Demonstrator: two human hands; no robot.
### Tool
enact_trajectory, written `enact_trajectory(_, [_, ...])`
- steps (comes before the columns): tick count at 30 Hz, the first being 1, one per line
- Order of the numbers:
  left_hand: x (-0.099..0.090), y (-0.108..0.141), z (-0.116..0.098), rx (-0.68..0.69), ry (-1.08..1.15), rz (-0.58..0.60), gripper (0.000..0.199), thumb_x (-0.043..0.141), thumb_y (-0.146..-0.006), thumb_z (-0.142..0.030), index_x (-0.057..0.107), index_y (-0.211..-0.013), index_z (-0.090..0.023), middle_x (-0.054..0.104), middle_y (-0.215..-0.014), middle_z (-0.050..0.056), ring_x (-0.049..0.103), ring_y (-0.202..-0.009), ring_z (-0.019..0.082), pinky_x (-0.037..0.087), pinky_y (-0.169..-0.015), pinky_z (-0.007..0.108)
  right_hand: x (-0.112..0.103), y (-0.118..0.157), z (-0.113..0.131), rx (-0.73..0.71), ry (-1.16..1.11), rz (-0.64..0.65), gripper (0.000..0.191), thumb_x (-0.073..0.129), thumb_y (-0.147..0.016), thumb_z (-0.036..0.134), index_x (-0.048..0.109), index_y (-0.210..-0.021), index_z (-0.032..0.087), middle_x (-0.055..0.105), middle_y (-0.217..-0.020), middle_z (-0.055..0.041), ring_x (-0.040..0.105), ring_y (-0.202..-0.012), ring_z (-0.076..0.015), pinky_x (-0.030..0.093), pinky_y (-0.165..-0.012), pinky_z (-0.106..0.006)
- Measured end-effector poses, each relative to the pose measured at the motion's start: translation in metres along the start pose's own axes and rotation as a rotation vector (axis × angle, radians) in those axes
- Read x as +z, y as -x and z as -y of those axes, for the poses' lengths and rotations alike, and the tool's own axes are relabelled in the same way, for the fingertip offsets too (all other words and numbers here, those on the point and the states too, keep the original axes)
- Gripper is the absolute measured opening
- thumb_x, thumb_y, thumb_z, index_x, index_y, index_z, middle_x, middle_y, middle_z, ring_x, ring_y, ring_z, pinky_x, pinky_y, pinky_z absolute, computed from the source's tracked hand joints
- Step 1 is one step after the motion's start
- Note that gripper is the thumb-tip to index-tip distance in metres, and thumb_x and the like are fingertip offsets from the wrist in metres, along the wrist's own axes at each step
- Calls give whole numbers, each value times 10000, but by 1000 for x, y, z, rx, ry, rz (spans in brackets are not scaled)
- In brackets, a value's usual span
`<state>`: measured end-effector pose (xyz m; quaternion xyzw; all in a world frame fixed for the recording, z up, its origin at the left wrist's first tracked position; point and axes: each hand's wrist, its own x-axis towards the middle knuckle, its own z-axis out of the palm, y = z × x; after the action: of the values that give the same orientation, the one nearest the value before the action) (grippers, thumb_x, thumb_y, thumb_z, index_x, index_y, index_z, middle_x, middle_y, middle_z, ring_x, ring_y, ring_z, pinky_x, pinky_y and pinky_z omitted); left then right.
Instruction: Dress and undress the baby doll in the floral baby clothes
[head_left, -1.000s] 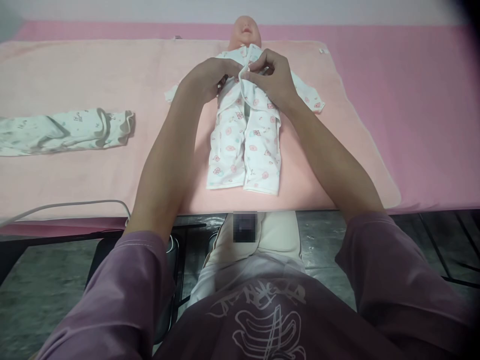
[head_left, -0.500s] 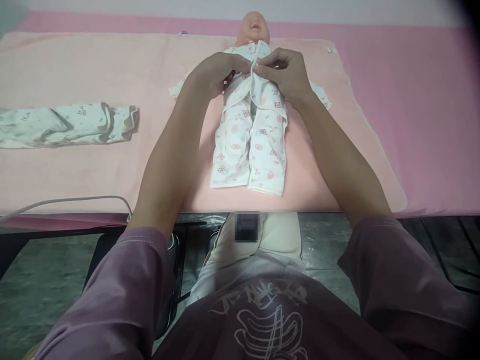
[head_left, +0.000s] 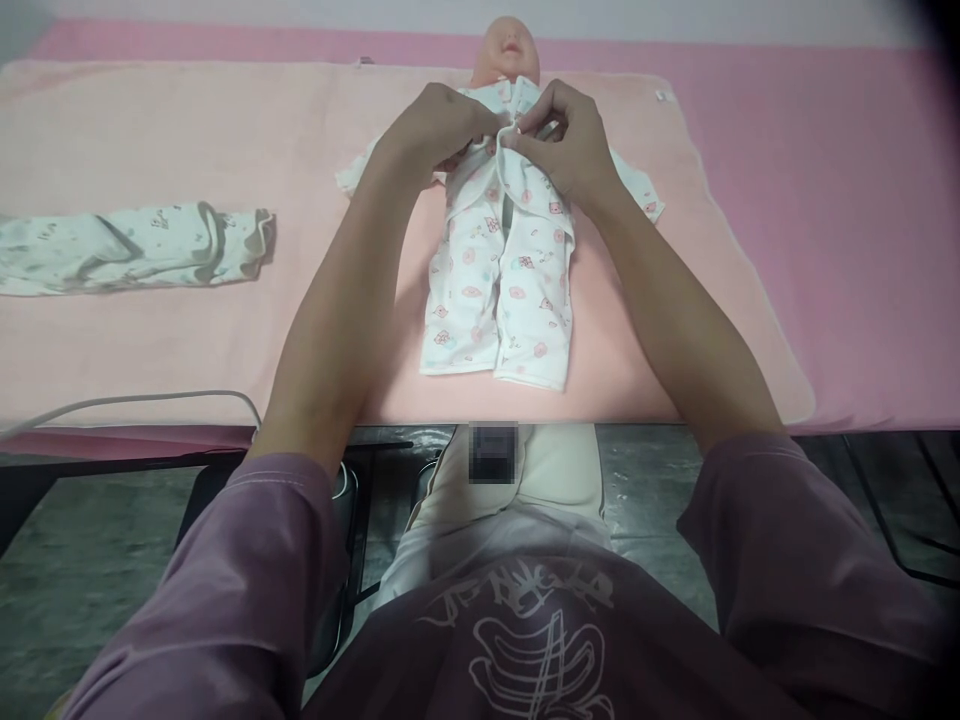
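A baby doll (head_left: 508, 52) lies on its back, its head at the far side of the bed. It wears a white printed baby jacket (head_left: 529, 175) and matching trousers (head_left: 534, 300). At the chest, my left hand (head_left: 448, 125) pinches one front edge of the jacket. Opposite it, my right hand (head_left: 574, 140) grips the other front edge between thumb and fingers. The two edges meet between my fingertips, and the fastening itself is too small to make out. Below my hands the jacket front hangs apart. Its sleeves stretch out to both sides, partly hidden by my forearms.
A folded printed cloth (head_left: 135, 248) lies on the left of the peach blanket (head_left: 315, 110). Under the blanket is a pink sheet (head_left: 847, 240). A white cable (head_left: 150, 400) runs along the front left edge.
Both hands have shifted slightly up towards the doll's head and still pinch the jacket front. The right fingers are bent a little higher. The clothing below lies the same.
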<state>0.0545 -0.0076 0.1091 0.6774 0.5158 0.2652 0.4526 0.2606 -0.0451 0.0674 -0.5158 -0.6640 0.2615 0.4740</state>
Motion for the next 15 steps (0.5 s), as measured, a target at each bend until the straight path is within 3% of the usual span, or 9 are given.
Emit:
enact_trajectory(3, [4, 9, -8, 91, -107, -26, 433, 779, -994, -425, 549, -756, -145, 448, -796, 12, 465, -788, 72, 323, -816, 370, 1, -2, -4, -19, 24, -5, 400, 937, -940, 268, 544, -871, 243, 680, -969, 67, 442, -817, -68, 405, -830, -263])
enact_trajectory(5, [11, 15, -13, 97, -176, -71, 540, 824, -979, -413, 444, -675, -179, 329, -720, -15, 358, -752, 62, 289, -795, 362, 1, -3, -6, -33, 51, -23, 405, 942, -928, 269, 546, -848, 249, 677, -929, 73, 448, -803, -67, 408, -803, -254])
enact_trajectory(7, [16, 19, -15, 95, -176, -83, 575, 818, -1008, -357, 395, -646, -213, 257, -699, -18, 281, -757, 80, 273, -787, 356, 2, -3, -7, -37, 63, -28, 436, 968, -900, 380, 554, -839, 256, 691, -924, 67, 454, -798, -73, 417, -783, -257])
enact_trajectory(11, [18, 17, -10, 76, -66, -62, 520, 809, -1014, -279, 413, -679, -266, 284, -687, -7, 284, -757, 128, 285, -744, 332, 1, -2, -7, -44, 40, -23, 611, 981, -761, 706, 549, -829, 278, 691, -926, 49, 444, -790, -97, 440, -781, -290])
enact_trajectory(15, [10, 7, -3, 35, 32, -45, 503, 840, -967, -248, 409, -707, -233, 322, -700, -12, 305, -766, 125, 232, -712, 323, 2, -1, -6, -17, 52, -9, 666, 939, -751, 800, 532, -842, 280, 691, -945, 51, 423, -793, -105, 461, -808, -294])
